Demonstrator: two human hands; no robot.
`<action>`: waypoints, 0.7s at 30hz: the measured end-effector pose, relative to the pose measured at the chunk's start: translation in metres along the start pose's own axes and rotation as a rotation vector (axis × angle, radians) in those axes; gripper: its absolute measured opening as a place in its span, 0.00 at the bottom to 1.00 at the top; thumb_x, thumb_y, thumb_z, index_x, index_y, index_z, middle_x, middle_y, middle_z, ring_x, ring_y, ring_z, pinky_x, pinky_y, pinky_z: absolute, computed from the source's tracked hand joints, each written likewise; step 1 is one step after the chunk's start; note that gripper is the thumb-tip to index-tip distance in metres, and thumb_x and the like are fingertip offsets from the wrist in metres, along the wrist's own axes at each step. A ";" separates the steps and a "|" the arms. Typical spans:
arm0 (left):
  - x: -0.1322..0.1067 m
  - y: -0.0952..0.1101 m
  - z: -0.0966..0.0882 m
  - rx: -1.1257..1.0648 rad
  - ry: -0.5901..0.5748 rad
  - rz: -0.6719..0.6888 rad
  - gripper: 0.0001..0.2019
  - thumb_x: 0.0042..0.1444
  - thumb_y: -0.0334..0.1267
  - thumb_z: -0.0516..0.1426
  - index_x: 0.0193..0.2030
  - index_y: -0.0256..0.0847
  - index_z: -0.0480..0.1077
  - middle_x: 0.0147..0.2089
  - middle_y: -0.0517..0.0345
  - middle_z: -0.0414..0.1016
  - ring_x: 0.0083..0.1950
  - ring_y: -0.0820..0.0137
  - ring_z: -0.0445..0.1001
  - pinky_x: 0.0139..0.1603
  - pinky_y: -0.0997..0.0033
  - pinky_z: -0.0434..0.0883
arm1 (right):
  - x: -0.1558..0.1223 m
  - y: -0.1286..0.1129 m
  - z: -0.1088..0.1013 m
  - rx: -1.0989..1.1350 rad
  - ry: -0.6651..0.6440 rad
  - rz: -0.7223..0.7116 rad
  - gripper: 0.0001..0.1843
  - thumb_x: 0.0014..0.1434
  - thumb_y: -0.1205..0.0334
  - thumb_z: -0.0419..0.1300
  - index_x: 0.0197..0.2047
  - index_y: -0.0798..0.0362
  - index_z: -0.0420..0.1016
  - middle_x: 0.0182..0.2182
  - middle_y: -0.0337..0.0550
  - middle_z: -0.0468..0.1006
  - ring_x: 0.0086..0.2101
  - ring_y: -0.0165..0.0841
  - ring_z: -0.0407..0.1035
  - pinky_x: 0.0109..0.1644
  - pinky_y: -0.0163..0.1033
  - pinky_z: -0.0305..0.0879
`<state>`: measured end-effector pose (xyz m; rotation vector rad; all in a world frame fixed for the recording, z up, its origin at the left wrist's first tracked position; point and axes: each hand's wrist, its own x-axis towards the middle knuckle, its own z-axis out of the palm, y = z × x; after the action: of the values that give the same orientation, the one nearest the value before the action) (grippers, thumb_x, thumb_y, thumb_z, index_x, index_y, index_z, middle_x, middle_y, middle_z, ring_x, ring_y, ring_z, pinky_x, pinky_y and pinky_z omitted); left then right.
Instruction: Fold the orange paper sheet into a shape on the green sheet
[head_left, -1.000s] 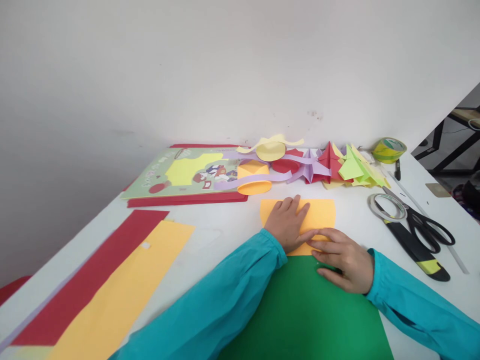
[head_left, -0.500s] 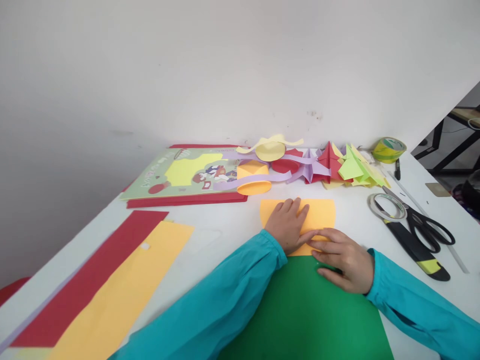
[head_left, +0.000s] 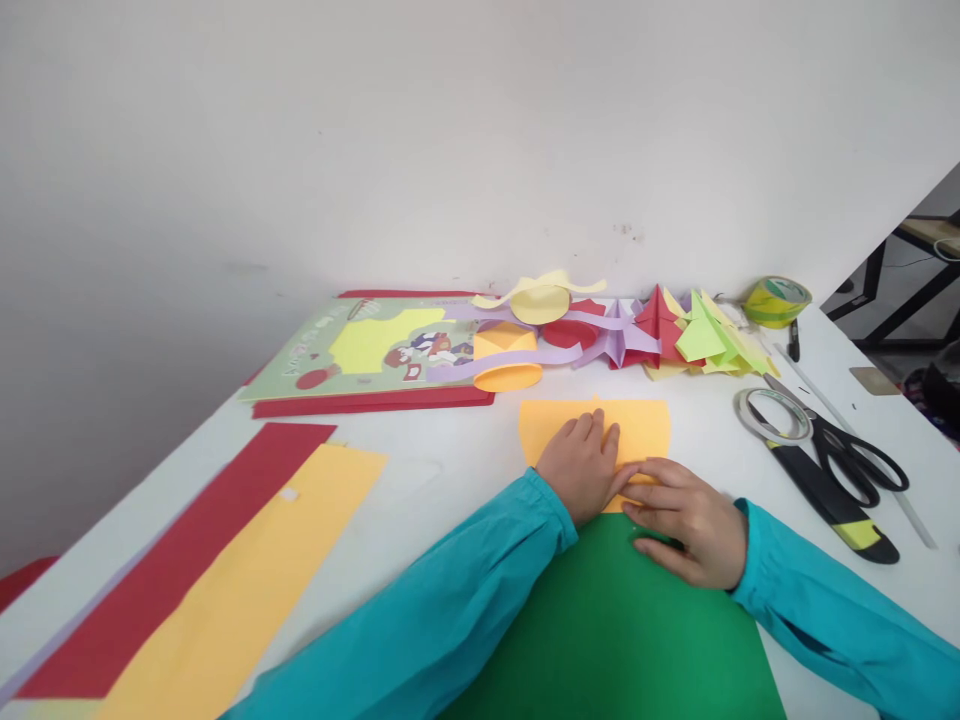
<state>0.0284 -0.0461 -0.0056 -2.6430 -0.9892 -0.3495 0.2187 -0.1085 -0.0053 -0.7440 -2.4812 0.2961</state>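
Observation:
A folded orange paper (head_left: 645, 425) lies on the white table (head_left: 450, 465), its near edge over a green sheet (head_left: 615, 630). My left hand (head_left: 581, 465) lies on the orange paper with its fingers together, pressing down. My right hand (head_left: 686, 520) rests at the paper's near edge, fingers stretched flat, fingertips touching the left hand's. Both arms wear teal sleeves.
A red strip (head_left: 172, 565) and an orange strip (head_left: 247, 580) lie at the left. A craft book (head_left: 360, 350) sits on red sheets behind. Folded paper shapes (head_left: 637, 330) line the wall. Tape rolls (head_left: 776, 300), scissors (head_left: 855, 455) and a cutter (head_left: 832, 500) lie at the right.
My left hand has slid a little toward me on the orange paper, baring more of the far edge. My right hand has barely moved.

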 end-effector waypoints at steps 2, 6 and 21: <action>-0.001 0.003 0.000 0.013 0.007 -0.005 0.28 0.64 0.52 0.49 0.55 0.24 0.69 0.54 0.26 0.71 0.51 0.50 0.72 0.49 0.55 0.69 | 0.000 0.000 -0.001 -0.007 -0.002 0.002 0.16 0.61 0.62 0.55 0.49 0.60 0.75 0.48 0.55 0.77 0.55 0.47 0.63 0.57 0.57 0.63; -0.003 0.005 -0.001 0.019 0.007 -0.022 0.28 0.64 0.51 0.49 0.55 0.23 0.69 0.54 0.25 0.71 0.51 0.49 0.73 0.48 0.54 0.69 | 0.001 -0.001 -0.003 -0.026 -0.028 -0.005 0.16 0.61 0.62 0.55 0.49 0.59 0.75 0.47 0.55 0.78 0.55 0.47 0.63 0.57 0.57 0.63; -0.015 0.014 -0.003 -0.037 -0.041 -0.059 0.24 0.66 0.42 0.48 0.54 0.20 0.69 0.57 0.25 0.69 0.59 0.45 0.69 0.54 0.52 0.69 | -0.001 0.000 0.000 -0.075 0.012 -0.010 0.15 0.62 0.62 0.54 0.48 0.58 0.76 0.46 0.52 0.79 0.57 0.46 0.62 0.58 0.55 0.63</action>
<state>0.0264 -0.0662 -0.0100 -2.6678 -1.0859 -0.3314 0.2191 -0.1085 -0.0057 -0.7613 -2.4958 0.1959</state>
